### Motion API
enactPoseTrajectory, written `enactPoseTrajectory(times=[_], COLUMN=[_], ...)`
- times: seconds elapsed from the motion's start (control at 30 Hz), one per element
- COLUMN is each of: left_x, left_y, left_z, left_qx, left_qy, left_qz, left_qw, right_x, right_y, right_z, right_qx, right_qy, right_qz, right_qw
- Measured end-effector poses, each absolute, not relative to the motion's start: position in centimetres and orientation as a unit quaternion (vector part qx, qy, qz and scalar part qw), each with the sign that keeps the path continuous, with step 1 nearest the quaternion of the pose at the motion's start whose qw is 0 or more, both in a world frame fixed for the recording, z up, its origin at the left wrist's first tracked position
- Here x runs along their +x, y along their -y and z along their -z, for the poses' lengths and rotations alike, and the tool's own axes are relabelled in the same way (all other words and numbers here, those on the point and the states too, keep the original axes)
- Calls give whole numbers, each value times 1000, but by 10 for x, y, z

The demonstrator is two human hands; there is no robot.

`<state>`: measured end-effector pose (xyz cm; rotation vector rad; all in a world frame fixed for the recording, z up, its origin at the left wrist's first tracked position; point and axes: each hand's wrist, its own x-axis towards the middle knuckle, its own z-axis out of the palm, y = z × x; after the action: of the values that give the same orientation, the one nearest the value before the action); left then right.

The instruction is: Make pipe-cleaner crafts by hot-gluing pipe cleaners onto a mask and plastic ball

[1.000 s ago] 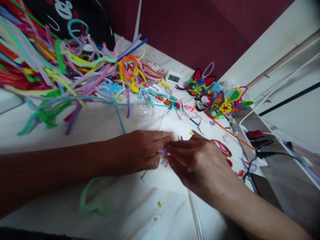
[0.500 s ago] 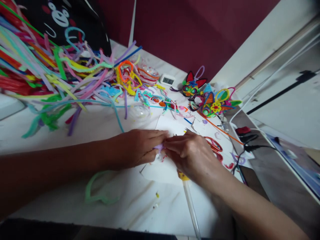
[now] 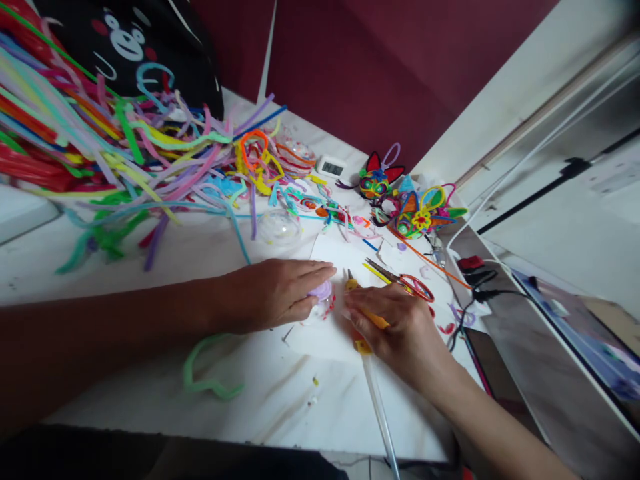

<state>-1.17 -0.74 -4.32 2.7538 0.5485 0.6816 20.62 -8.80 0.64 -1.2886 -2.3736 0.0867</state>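
Observation:
My left hand (image 3: 280, 293) lies on a white sheet (image 3: 330, 337) with thumb and fingers closed on a small lilac pipe-cleaner coil (image 3: 321, 291) that sits on a clear ball. My right hand (image 3: 395, 323) is just right of it, fingers wrapped round a yellow glue gun (image 3: 361, 343) whose nozzle points toward the coil. A clear glue stick (image 3: 381, 413) runs out of the gun's back toward me.
A large heap of coloured pipe cleaners (image 3: 115, 153) fills the back left. Red-handled scissors (image 3: 407, 283), finished pipe-cleaner figures (image 3: 415, 210), a small digital clock (image 3: 331, 167), a clear dome (image 3: 280, 227), a green loop (image 3: 210, 383) and black cables (image 3: 480, 293) surround the sheet.
My right hand has drawn back from the coil to the right and now grips the yellow glue gun. My left hand keeps hold of the lilac coil.

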Motion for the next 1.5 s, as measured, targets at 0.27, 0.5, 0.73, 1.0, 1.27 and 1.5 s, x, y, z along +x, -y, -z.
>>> enactPoseTrajectory(times=[0.27, 0.5, 0.73, 1.0, 1.27, 1.5], left_x=[-15, -17, -17, -18, -17, -13], left_y=[3, 5, 5, 6, 8, 6], left_z=[51, 41, 39, 37, 38, 49], left_qx=[948, 952, 944, 944, 941, 935], left_qy=[-161, -171, -163, -164, -170, -167], left_qz=[-248, -213, -233, -232, -238, -264], left_qw=[114, 140, 168, 168, 172, 170], right_x=[238, 259, 263, 242, 244, 242], right_y=[116, 130, 117, 104, 125, 147], right_z=[2, 25, 32, 28, 11, -1], right_qx=[-516, -575, -568, -591, -587, -541], right_qy=[839, 812, 816, 801, 782, 786], right_qz=[26, 66, 104, 79, 6, -127], right_qw=[168, 80, 18, 43, 207, 272])
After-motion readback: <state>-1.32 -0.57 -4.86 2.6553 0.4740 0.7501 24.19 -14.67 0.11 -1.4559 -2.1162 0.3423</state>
